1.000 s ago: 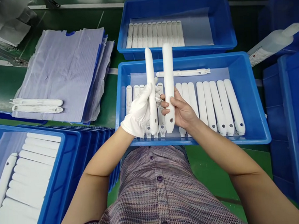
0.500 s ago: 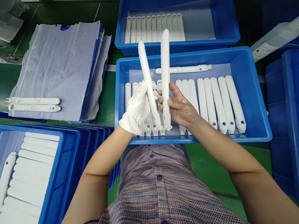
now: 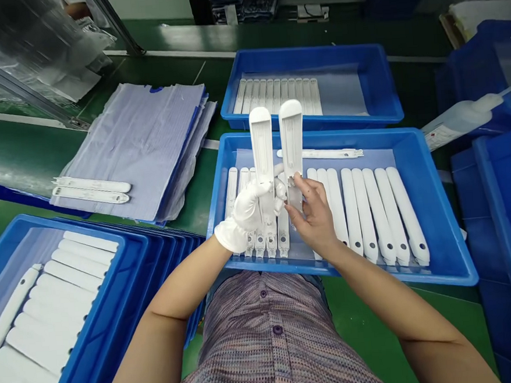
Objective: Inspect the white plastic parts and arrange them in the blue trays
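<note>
My left hand [image 3: 250, 206], in a white glove, grips a long white plastic piece [image 3: 262, 150] upright, its ribbed inner side facing me. My bare right hand [image 3: 312, 214] holds a second white piece [image 3: 292, 136] upright beside it, also with the ribbed side towards me. The two pieces stand a small gap apart above a blue tray [image 3: 447, 219]. In that tray lie rows of similar white pieces [image 3: 373, 212], and one piece [image 3: 334, 153] lies crosswise behind them. The lower ends of the held pieces are partly hidden by my fingers.
Another blue tray [image 3: 381, 83] with white pieces stands behind. At left, two pieces [image 3: 91, 189] lie on a stack of pale sheets [image 3: 133, 141]. A filled blue tray [image 3: 112, 271] sits at lower left. A bottle [image 3: 460, 121] and blue bins [image 3: 487, 245] are at right.
Both held pieces have been turned, from smooth outer or edge sides to ribbed inner sides facing me. The camera view has tilted up, showing more of the far bench.
</note>
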{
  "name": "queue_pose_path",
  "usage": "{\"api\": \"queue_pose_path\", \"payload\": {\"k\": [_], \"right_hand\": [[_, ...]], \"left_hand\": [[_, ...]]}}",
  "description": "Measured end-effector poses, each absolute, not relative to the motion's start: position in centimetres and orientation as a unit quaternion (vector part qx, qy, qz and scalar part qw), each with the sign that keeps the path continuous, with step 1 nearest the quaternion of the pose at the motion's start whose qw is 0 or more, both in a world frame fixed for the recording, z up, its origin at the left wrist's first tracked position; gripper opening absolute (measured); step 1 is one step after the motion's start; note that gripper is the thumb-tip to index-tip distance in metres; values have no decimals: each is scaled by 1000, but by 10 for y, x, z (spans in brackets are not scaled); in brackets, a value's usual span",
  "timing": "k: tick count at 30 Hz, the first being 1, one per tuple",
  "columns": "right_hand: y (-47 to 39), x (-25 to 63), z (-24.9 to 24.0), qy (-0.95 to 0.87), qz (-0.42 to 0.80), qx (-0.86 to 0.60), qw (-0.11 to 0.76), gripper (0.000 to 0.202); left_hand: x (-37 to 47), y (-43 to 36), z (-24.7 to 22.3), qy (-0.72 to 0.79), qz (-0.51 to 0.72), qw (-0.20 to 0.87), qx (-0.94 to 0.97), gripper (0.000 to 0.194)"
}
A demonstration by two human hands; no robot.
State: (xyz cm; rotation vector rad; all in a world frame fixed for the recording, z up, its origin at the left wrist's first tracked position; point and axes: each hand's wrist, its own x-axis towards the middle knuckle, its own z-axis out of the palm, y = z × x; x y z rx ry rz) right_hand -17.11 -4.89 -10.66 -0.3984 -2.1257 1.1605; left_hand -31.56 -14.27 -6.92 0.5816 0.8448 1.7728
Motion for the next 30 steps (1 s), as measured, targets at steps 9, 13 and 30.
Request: {"api": "queue_pose_path", "payload": {"k": [9, 13, 30], "right_hand": [[-43, -165, -94, -864, 369, -174, 297, 60], [-20, -153, -85, -891, 360, -250, 120, 67], [41, -108, -97, -898, 281, -335, -56, 62]], "left_hand": [[-314, -135, -76, 474, 719, 449, 238, 43], [-319, -129, -90, 600, 608, 425, 299, 58], [-301, -105, -139, 766, 267, 276, 515, 87]]}}
